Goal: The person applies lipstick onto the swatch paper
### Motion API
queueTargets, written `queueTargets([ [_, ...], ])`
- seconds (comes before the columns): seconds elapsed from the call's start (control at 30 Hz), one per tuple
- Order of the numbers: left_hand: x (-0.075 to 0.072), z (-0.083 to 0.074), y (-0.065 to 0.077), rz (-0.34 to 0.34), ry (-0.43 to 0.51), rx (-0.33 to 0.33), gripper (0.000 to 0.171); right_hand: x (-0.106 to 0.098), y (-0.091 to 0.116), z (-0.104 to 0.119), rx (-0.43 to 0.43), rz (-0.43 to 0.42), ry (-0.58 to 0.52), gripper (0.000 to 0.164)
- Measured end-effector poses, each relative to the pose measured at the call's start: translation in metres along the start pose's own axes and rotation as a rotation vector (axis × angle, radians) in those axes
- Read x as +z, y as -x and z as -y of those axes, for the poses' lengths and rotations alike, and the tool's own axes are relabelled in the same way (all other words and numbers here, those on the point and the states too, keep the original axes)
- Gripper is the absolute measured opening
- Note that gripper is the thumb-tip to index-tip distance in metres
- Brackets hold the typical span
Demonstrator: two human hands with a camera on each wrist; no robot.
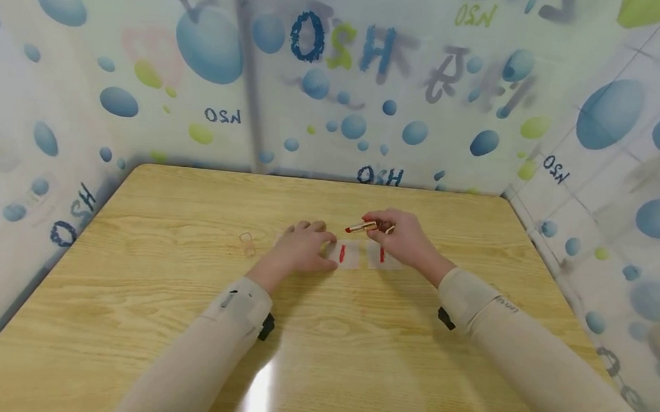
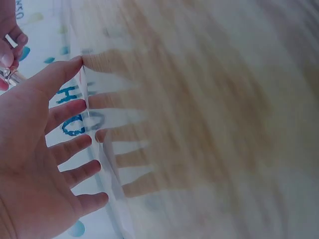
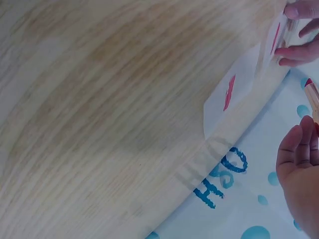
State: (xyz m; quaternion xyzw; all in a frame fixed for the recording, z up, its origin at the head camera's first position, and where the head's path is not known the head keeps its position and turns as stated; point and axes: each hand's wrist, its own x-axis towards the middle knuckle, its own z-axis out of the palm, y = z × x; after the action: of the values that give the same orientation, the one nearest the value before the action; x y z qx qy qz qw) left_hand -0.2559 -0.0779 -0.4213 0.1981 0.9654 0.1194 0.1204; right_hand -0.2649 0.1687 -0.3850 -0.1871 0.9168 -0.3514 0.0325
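My right hand (image 1: 407, 238) pinches a lipstick (image 1: 360, 226) with a gold-coloured body, its red tip pointing left above the table. Below it lie two small pale paper pieces, side by side: a left paper (image 1: 351, 264) and a right paper (image 1: 393, 261), each with one upright red stroke. My left hand (image 1: 303, 249) lies at the left paper, fingers spread, with thumb and fingertips down at its left side. In the left wrist view the fingers of this hand (image 2: 35, 139) are straight. The right wrist view shows the lipstick (image 3: 312, 97) apart from the right paper (image 3: 237, 87).
The wooden table (image 1: 365, 361) has a glossy top that mirrors the hands. A small, faint, clear-looking outline (image 1: 247, 243) lies left of my left hand. Behind and at both sides stand white coverings (image 1: 336, 111) printed with blue and green dots.
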Motion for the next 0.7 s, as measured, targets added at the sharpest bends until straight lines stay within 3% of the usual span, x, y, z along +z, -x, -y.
queueTargets([
  [0.17, -0.003, -0.003, 0.000, 0.002, -0.002, -0.004, 0.063, -0.007, -0.001, -0.001, 0.011, -0.025, -0.002, 0.033],
  [0.33, -0.008, 0.003, 0.006, -0.037, -0.025, -0.029, 0.063, -0.009, -0.002, 0.001, 0.022, -0.025, -0.012, 0.033],
  [0.7, -0.014, 0.019, 0.027, -0.037, -0.079, -0.020, 0.042, -0.002, -0.006, 0.003, 0.014, 0.002, -0.033, 0.033],
])
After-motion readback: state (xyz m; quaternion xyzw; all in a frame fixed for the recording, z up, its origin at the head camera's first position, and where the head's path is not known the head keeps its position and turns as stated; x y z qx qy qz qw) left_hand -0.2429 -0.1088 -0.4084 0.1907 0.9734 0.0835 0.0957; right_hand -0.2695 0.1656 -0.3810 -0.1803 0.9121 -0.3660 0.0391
